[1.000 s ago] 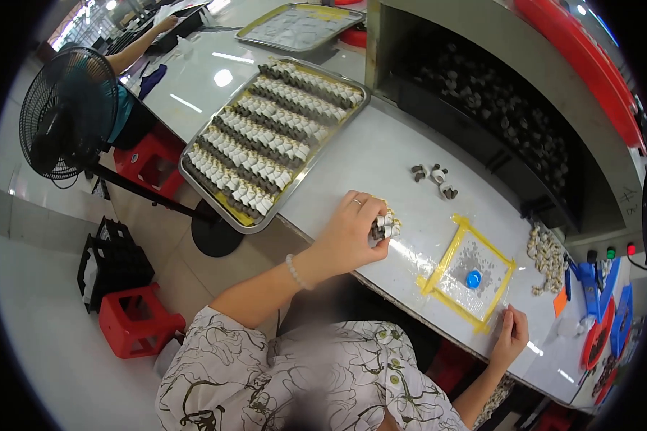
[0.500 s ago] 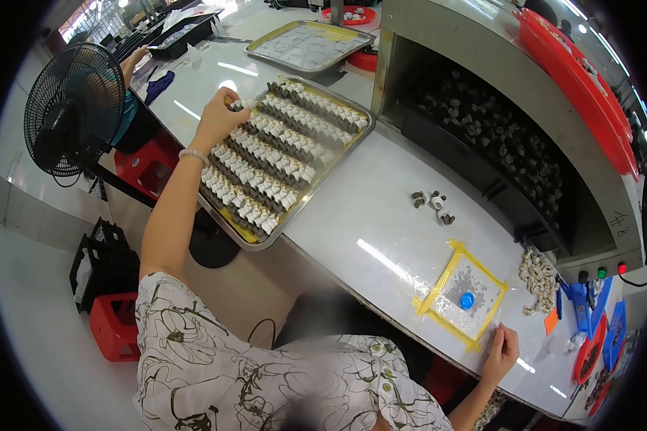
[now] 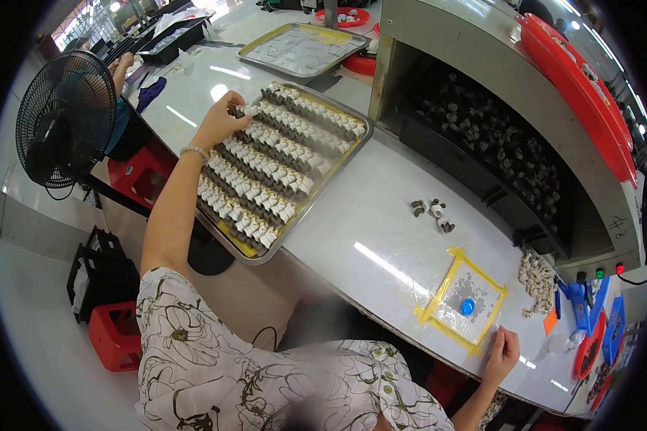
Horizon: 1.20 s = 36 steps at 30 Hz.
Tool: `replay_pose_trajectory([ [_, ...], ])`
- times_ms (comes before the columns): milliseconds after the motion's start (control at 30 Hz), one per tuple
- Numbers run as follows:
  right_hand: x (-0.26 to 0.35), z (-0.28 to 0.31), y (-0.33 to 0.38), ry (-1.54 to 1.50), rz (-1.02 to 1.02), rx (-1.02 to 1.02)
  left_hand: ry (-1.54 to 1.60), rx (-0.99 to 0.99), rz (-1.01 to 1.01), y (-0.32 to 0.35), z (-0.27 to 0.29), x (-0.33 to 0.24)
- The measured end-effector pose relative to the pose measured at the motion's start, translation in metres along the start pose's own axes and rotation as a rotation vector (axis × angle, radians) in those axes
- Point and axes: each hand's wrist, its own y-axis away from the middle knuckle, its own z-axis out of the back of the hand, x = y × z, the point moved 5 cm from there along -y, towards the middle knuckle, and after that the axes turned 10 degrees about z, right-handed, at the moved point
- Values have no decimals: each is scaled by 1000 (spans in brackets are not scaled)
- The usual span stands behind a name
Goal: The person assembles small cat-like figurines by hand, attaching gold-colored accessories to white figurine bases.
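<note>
My left hand (image 3: pixel 223 121) is at the far left corner of a metal tray (image 3: pixel 323 183), its fingertips closed around a small white-and-grey piece (image 3: pixel 246 110) at the end of a row. Rows of similar white-topped, dark-bottomed pieces (image 3: pixel 266 147) fill the tray, which has a yellow lining. My right hand (image 3: pixel 505 350) rests at the table's front edge with curled fingers; whether anything is inside them is hidden. Beside it, a yellow tape square (image 3: pixel 444 325) on the table frames grey smudges and a blue cap (image 3: pixel 467 307).
Three loose pieces (image 3: pixel 436 208) lie mid-table. A dark bin (image 3: pixel 474 169) of such pieces fills the machine's opening (image 3: pixel 389 79). Small beige pieces (image 3: pixel 536 280) are heaped at right. Behind stands another tray (image 3: pixel 302 49); a fan (image 3: pixel 68 118) and a co-worker's arm (image 3: pixel 120 72) are at left.
The view has shifted slightly. My left hand stays at the same tray corner, its fingers still on a piece there. My right hand has hardly moved.
</note>
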Motion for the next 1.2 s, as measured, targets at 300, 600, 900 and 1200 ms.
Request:
replay_pose_trajectory([
  [300,-3,3,1,7,-6,0,-28,110,-40,6,-8,9],
  [600,-2,0,0,-1,14,8,47,-306,16,49,41,0],
  [900,4,0,0,34,16,41,856,-396,780,251,3,62],
  [1200,-8,2,3,-4,60,20,1311,-574,518,243,-55,25],
])
